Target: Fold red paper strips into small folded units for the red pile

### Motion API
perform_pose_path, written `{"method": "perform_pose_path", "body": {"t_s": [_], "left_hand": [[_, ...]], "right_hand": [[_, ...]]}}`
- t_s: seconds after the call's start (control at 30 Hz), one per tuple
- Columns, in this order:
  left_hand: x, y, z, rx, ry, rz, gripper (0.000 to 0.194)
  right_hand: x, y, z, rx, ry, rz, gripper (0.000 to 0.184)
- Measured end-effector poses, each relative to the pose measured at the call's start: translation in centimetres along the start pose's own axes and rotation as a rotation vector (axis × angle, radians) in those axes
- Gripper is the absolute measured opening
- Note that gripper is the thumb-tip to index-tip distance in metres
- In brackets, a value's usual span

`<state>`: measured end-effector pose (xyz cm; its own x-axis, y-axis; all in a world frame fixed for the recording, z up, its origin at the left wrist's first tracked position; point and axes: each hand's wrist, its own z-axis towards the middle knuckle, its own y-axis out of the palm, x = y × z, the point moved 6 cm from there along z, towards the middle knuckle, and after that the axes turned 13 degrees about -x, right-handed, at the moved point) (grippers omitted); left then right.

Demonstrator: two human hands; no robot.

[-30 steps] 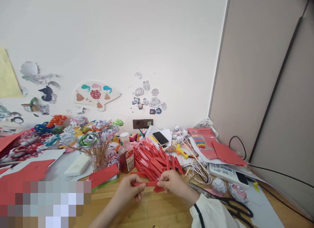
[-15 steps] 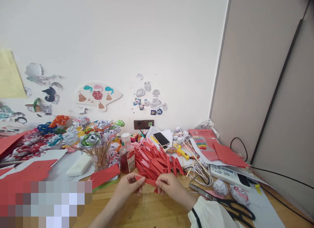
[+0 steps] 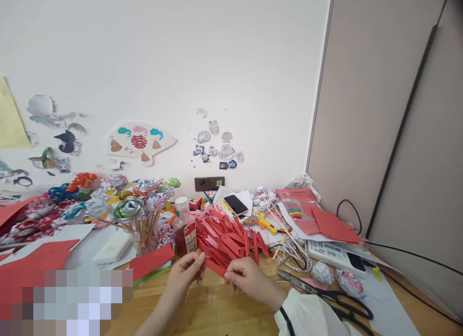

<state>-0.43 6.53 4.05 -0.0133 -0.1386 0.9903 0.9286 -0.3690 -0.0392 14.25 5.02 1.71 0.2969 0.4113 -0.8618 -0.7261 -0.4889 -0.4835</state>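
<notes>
Between my two hands stretches a small red paper strip (image 3: 214, 267), tilted down toward the right. My left hand (image 3: 186, 274) pinches its left end between thumb and fingers. The right end sits in the closed fingers of my right hand (image 3: 249, 279). Just behind the hands lies a heap of folded red paper pieces (image 3: 227, 237), some of them pink. To its left stands a glass bottle (image 3: 180, 227) with a white lid and dark red contents, a small printed box leaning against it.
Large black-handled scissors (image 3: 336, 297) lie right of my right hand, near crumpled paper balls (image 3: 321, 273) and a bead string (image 3: 294, 255). Behind are a phone (image 3: 236, 205) and a yellow glue gun (image 3: 265, 222). Left, paper flowers (image 3: 128, 208) on sticks rise beside red paper sheets (image 3: 152, 262).
The red strip has tilted, its left end rising and its right end dropping. My left hand has lifted slightly. The whole view has shifted a little, so things appear farther left.
</notes>
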Motion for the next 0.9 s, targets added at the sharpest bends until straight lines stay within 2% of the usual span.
{"method": "perform_pose_path", "body": {"t_s": [0.1, 0.3, 0.47, 0.57, 0.63, 0.73, 0.83, 0.9], "left_hand": [[0.0, -0.5, 0.1, 0.050, 0.041, 0.044, 0.036], [0.1, -1.1, -0.2, 0.094, 0.068, -0.026, 0.035], [1.8, -1.2, -0.7, 0.155, 0.177, 0.241, 0.039], [2.2, -1.5, -0.6, 0.190, 0.168, 0.360, 0.038], [2.1, -2.4, -0.3, 0.191, 0.119, 0.423, 0.035], [2.7, -4.9, 0.0, 0.243, 0.113, 0.708, 0.027], [2.8, -8.0, 0.2, 0.262, 0.023, 1.117, 0.024], [2.0, -9.7, 0.2, 0.215, -0.100, 1.335, 0.031]], "right_hand": [[0.2, 0.3, 0.0, -0.020, 0.011, 0.022, 0.025], [0.2, 0.4, 0.0, -0.053, 0.025, 0.029, 0.024], [0.0, 0.6, -0.1, -0.071, -0.011, 0.020, 0.022], [0.0, 0.4, -0.1, -0.062, -0.013, -0.017, 0.024], [0.0, -0.4, -0.2, 0.013, -0.008, -0.083, 0.026], [0.0, -3.2, -0.7, 0.273, 0.048, -0.287, 0.030], [0.8, -5.8, -1.6, 0.495, 0.265, -0.552, 0.038], [1.6, -6.5, -1.9, 0.508, 0.388, -0.635, 0.040]]}}
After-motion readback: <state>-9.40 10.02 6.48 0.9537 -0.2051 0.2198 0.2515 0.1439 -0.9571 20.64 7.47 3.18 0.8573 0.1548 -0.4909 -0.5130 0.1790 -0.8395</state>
